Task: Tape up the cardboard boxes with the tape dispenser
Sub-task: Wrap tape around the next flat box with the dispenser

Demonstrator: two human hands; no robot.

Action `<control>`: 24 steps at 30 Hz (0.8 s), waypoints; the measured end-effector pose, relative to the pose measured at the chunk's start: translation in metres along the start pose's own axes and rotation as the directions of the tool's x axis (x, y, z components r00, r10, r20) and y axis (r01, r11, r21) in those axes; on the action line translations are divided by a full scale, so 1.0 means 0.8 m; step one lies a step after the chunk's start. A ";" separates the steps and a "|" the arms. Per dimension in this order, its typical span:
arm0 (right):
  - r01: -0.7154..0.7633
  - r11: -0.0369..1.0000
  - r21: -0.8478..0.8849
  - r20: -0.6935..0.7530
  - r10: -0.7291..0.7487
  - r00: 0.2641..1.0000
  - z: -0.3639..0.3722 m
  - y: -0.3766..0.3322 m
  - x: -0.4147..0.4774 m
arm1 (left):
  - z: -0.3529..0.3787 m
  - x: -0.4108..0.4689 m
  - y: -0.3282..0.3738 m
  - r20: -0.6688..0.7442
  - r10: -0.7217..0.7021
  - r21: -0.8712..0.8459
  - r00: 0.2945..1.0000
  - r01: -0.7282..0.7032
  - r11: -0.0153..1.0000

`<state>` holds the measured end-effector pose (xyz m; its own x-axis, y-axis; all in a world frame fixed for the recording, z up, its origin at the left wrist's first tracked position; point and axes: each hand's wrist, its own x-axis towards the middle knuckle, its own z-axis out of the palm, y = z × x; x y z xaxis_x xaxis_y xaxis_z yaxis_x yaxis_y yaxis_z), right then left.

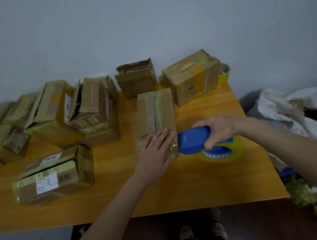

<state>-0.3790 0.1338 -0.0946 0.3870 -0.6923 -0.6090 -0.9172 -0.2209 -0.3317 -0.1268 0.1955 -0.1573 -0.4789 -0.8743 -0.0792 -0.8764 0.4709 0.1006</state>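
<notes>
At the orange table (122, 196), my left hand (157, 149) lies flat, fingers straight, pressing on the near end of a long cardboard box (156, 112) whose top seam gapes down the middle. My right hand (218, 127) is curled round the handle of the blue tape dispenser (192, 140). Its nose meets the box's near right corner, where clear film wrinkles over the edge, and its yellowish tape roll (221, 153) hangs just above the tabletop.

The box looks light and well worn, its card softened and likely to dent or slide on the smooth wood. A flat palm on top, clear of the seam, seems the best hold. The dispenser is rigid plastic and best taken by its handle, away from the cutting edge at the nose.

Other boxes wait around it: a labelled carton (52, 176) at near left, a heap of boxes (87, 111) behind it, and a spare tape roll (223, 73) at the far right corner.
</notes>
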 end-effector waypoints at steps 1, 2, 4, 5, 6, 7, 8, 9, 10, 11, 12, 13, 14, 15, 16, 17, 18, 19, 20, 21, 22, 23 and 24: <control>0.000 1.000 0.025 0.005 0.000 1.000 0.000 -0.002 0.002 | 0.000 -0.001 0.001 -0.003 0.002 0.002 1.000 -0.002 1.000; -0.017 1.000 0.016 0.009 0.016 1.000 0.001 -0.006 0.003 | -0.001 -0.002 0.002 -0.008 0.005 0.000 1.000 -0.005 1.000; -0.074 0.993 -0.095 -0.001 0.075 0.997 0.011 -0.009 0.007 | 0.000 -0.004 0.004 -0.005 0.009 -0.024 1.000 -0.009 1.000; -0.093 0.984 -0.149 -0.012 0.092 0.996 0.018 -0.006 0.009 | -0.001 -0.004 0.005 -0.001 0.005 -0.029 1.000 -0.005 1.000; -0.109 0.986 -0.130 -0.029 0.106 0.994 0.021 -0.002 0.007 | -0.002 -0.003 0.004 0.007 0.000 -0.022 1.000 0.001 1.000; -0.121 0.992 -0.022 -0.051 0.119 0.992 0.019 0.006 0.006 | -0.003 -0.001 0.004 0.005 -0.002 -0.019 1.000 0.003 1.000; -0.122 0.982 0.141 -0.085 0.134 0.987 0.015 0.015 0.003 | -0.005 0.000 0.004 -0.009 -0.005 -0.031 1.000 0.005 0.999; -0.106 0.946 0.306 -0.124 0.150 0.981 0.013 0.022 -0.001 | -0.005 0.000 0.006 -0.028 -0.011 -0.052 1.000 0.010 0.999; -0.083 0.894 0.441 -0.169 0.173 0.970 0.012 0.028 -0.003 | -0.006 0.001 0.008 -0.056 -0.021 -0.085 0.998 0.016 0.996; -0.053 0.829 0.557 -0.213 0.204 0.955 0.014 0.031 -0.002 | -0.007 0.001 0.010 -0.085 -0.038 -0.145 0.996 0.026 0.989; -0.033 0.752 0.658 -0.242 0.254 0.936 0.018 0.031 0.002 | -0.010 0.003 0.012 -0.115 -0.067 -0.234 0.991 0.038 0.972; -0.022 0.673 0.739 -0.253 0.307 0.918 0.026 0.030 0.007 | -0.014 0.005 0.014 -0.150 -0.110 -0.339 0.983 0.053 0.939; -0.024 0.588 0.809 -0.236 0.361 0.902 0.035 0.027 0.012 | -0.018 0.006 0.014 -0.195 -0.165 -0.442 0.967 0.063 0.895; -0.041 0.491 0.870 -0.189 0.411 0.892 0.046 0.026 0.018 | -0.023 0.008 0.014 -0.256 -0.228 -0.522 0.939 0.064 0.851; -0.064 0.381 0.922 -0.122 0.445 0.887 0.058 0.027 0.024 | -0.028 0.010 0.013 -0.315 -0.301 -0.580 0.900 0.069 0.812; -0.082 0.272 0.959 -0.055 0.461 0.886 0.071 0.029 0.030 | -0.034 0.011 0.012 -0.341 -0.387 -0.642 0.857 0.088 0.762; -0.084 0.173 0.981 -0.005 0.462 0.887 0.082 0.031 0.035 | -0.040 0.010 0.011 -0.324 -0.476 -0.719 0.818 0.115 0.686; -0.083 0.094 0.992 0.030 0.461 0.887 0.091 0.033 0.040 | -0.046 0.009 0.011 -0.270 -0.556 -0.803 0.786 0.135 0.580; -0.083 0.038 0.996 0.057 0.459 0.886 0.100 0.036 0.044 | -0.050 0.007 0.010 -0.197 -0.616 -0.882 0.763 0.136 0.451; -0.081 -0.007 0.997 0.075 0.453 0.888 0.106 0.037 0.045 | -0.052 0.006 0.007 -0.126 -0.653 -0.939 0.747 0.122 0.322; -0.080 -0.047 0.996 0.092 0.449 0.889 0.111 0.040 0.048 | -0.052 0.004 0.004 -0.072 -0.673 -0.968 0.736 0.111 0.225; -0.078 -0.069 0.995 0.101 0.449 0.888 0.114 0.041 0.049 | -0.051 0.001 0.001 -0.031 -0.682 -0.981 0.731 0.108 0.160; -0.078 -0.067 0.995 0.100 0.465 0.880 0.115 0.042 0.050 | -0.050 -0.001 -0.001 0.006 -0.684 -0.989 0.729 0.107 0.105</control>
<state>-0.3858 0.1620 -0.1966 -0.0763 -0.6429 -0.7622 0.1256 0.7521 -0.6469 -0.1234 0.1913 -0.1178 0.2504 -0.9590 -0.1328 -0.0934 -0.1605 0.9826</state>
